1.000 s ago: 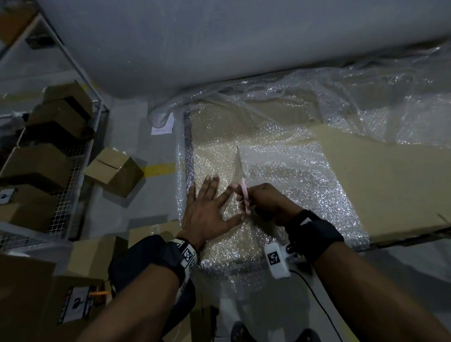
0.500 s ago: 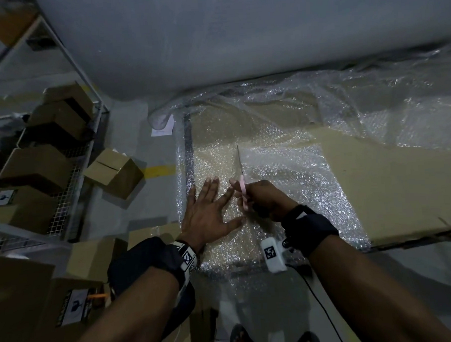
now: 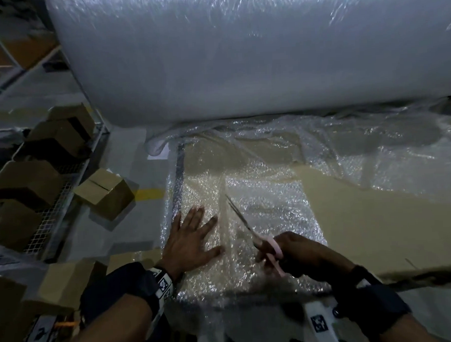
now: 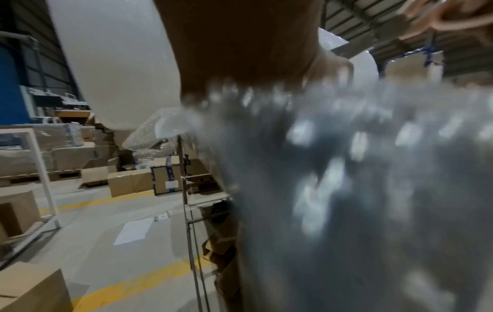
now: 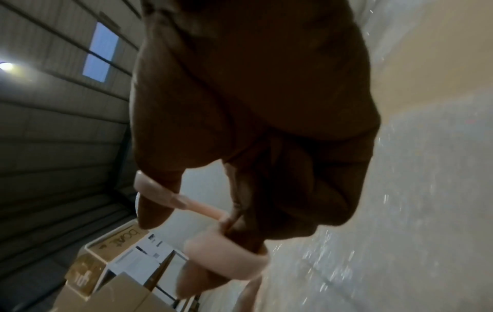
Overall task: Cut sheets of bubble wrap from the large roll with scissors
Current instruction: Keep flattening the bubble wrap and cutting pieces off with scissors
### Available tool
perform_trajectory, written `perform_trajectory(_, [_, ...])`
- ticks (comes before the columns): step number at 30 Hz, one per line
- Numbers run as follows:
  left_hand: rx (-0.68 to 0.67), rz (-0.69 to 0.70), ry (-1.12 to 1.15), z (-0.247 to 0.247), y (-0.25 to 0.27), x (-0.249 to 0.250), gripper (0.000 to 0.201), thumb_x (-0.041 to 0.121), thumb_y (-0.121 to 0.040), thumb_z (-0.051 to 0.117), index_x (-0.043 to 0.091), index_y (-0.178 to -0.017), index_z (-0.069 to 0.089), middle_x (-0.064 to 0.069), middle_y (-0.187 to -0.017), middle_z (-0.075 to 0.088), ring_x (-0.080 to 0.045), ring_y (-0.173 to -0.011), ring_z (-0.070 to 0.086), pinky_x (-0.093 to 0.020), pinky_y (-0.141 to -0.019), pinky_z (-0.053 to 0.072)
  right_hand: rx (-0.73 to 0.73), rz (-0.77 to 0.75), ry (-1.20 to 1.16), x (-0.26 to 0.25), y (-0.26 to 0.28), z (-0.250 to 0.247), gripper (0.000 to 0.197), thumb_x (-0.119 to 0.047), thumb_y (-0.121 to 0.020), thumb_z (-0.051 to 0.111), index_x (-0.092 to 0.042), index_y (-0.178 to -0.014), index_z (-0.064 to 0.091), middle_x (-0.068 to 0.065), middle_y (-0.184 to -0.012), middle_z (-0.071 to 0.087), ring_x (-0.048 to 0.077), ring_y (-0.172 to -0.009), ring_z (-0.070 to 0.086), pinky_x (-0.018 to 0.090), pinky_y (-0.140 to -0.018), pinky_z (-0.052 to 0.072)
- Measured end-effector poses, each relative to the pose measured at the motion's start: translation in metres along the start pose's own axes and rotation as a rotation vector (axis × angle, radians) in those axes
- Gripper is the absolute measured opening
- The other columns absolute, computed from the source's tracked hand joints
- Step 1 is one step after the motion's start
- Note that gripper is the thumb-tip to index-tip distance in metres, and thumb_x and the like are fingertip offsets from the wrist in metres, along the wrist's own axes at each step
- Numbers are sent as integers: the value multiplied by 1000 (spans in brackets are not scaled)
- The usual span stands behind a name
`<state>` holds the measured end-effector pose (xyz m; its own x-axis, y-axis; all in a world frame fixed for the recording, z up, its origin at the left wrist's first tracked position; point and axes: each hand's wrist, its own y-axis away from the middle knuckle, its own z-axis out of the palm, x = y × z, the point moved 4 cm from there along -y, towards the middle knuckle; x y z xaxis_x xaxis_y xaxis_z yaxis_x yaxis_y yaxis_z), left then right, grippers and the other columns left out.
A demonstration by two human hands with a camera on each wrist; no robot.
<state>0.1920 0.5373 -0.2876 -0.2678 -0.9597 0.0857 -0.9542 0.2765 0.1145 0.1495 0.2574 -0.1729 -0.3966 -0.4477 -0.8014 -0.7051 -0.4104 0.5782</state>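
Scissors point(image 3: 250, 230) now angled leftward, right hand point(image 3: 298, 255) gripping handles, left hand point(image 3: 190, 241) flat-fingered pinning bubble wrap point(image 3: 272, 207); mid-cut, next snip must advance toward roll point(image 3: 240, 54).

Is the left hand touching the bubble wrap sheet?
Touching. The head view shows the left hand pressed flat, fingers spread, on the bubble wrap sheet.

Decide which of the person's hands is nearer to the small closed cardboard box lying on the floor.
Left. The left hand lies flat on the bubble wrap, on the side toward the cardboard box. The right hand, gripping the scissors, is farther away, beyond the left hand.
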Motion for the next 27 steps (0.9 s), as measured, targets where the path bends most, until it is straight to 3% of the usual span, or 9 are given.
perform_trajectory(3, [-24, -74, 92, -5, -2, 0, 105, 102, -81, 19, 44, -166, -3, 5, -176, -8, -17, -162, -15, -53, -128, -10, 23, -71, 35, 2, 16, -51, 79, -84, -64, 76, -14, -98, 82, 15, -88, 78, 16, -58, 49, 22, -49, 26])
perform_trajectory(6, [32, -153, 177, -33, -10, 11, 108, 103, -78, 19, 43, -167, 10, 9, -176, 6, -14, -162, -7, -55, -128, -3, 37, -115, 60, 8, 13, -112, 68, -71, -64, 77, -12, -97, 81, 17, -89, 78, 16, -59, 49, 23, -50, 27])
perform_trajectory(10, [169, -255, 263, -67, -28, 72, 100, 98, -84, 24, 39, -165, 27, 9, -173, 18, -14, -162, 10, -50, -129, 14, 84, -222, 205, -10, -25, -186, 66, -78, -75, 74, -16, -98, 80, 1, -92, 81, 14, -64, 59, 25, -53, 38])
perform_trajectory(12, [172, -361, 320, -65, -37, 119, 98, 97, -86, 19, 40, -166, 19, 8, -175, 8, -13, -162, 3, -51, -130, 13, 109, -336, 303, -32, -58, -215, 78, -91, -67, 63, -20, -96, 78, -5, -92, 81, 10, -71, 70, 21, -56, 46])
perform_trajectory(14, [104, -489, 325, -53, -51, 163, 106, 99, -82, 4, 38, -168, 1, 4, -175, -14, -16, -161, -14, -55, -130, 2, 125, -474, 452, -55, -101, -237, 68, -86, -76, 61, -22, -94, 73, -3, -90, 77, 15, -81, 72, 30, -66, 53])
perform_trajectory(18, [3, -711, 254, -20, -71, 210, 108, 100, -75, -11, 36, -161, -27, -3, -163, -43, -23, -152, -40, -59, -125, -17, 82, -628, 728, -86, -189, -248, 38, -65, -94, 55, -28, -99, 58, -5, -94, 68, 20, -83, 64, 31, -71, 39])
perform_trajectory(21, [-23, -792, 221, -4, -70, 224, 103, 96, -84, -2, 34, -165, -19, -4, -166, -39, -22, -153, -39, -61, -125, -16, -2, -617, 850, -89, -239, -240, 23, -35, -103, 61, -14, -112, 55, 9, -106, 68, 31, -93, 66, 32, -72, 37])
perform_trajectory(23, [-34, -808, 193, 2, -66, 230, 101, 94, -87, 0, 32, -166, -13, -4, -169, -35, -21, -155, -36, -60, -125, -15, -36, -558, 936, -84, -257, -240, 29, -30, -104, 58, -8, -122, 54, 17, -118, 68, 34, -99, 65, 32, -74, 36])
perform_trajectory(27, [3, -810, 195, -1, -65, 233, 100, 93, -90, 5, 32, -167, -11, -4, -170, -32, -21, -157, -31, -60, -126, -12, -61, -531, 984, -82, -269, -251, 34, -29, -105, 55, -7, -131, 54, 3, -128, 64, 29, -109, 66, 25, -76, 33])
